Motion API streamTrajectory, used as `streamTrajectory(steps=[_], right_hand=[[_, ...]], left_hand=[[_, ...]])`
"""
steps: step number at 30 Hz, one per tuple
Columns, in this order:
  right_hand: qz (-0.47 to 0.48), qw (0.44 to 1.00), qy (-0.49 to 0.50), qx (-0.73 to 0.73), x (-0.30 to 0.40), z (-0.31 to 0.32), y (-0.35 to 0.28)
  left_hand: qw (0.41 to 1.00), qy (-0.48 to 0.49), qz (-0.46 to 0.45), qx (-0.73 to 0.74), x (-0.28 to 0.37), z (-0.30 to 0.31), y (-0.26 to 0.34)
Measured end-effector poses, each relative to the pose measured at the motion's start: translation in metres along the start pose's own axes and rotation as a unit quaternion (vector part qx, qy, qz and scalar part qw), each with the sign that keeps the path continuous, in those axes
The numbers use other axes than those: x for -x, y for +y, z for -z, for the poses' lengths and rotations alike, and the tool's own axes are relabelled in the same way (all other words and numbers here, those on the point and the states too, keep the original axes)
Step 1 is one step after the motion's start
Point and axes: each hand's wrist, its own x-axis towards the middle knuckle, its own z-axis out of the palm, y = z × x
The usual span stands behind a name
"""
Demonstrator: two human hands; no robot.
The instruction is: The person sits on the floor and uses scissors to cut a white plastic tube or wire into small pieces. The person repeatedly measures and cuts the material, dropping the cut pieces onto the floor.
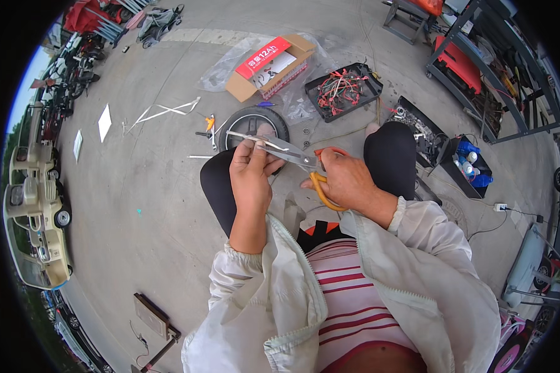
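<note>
My right hand [347, 179] is closed round the handles of a pair of scissors [306, 160], one handle loop red and the other orange. The scissor blades are apart and point left toward my left hand [253, 172]. Between its thumb and fingers my left hand pinches a thin whitish strip [242, 135], which lies at the blades; its exact kind is unclear. Below the hands, a small wheel with a black tyre [280, 122] lies flat on the ground between my knees, partly hidden by the left hand and the blades.
Ahead lies an open cardboard box [242, 88] with plastic wrap, beside a black tray [324, 116] of red and green wires. Black bins [471, 186] with metal parts and bottles stand right, near a metal rack [494, 93]. A combination wrench [213, 133] and white strips [168, 109] lie left.
</note>
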Motion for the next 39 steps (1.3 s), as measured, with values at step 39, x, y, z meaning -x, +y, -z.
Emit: streamTrajectory(steps=[39], right_hand=[[0.055, 0.989, -0.117, 0.067, 0.004, -0.040, -0.071]], left_hand=[[0.994, 0.054, -0.004, 0.095, 0.050, 0.109, -0.031]])
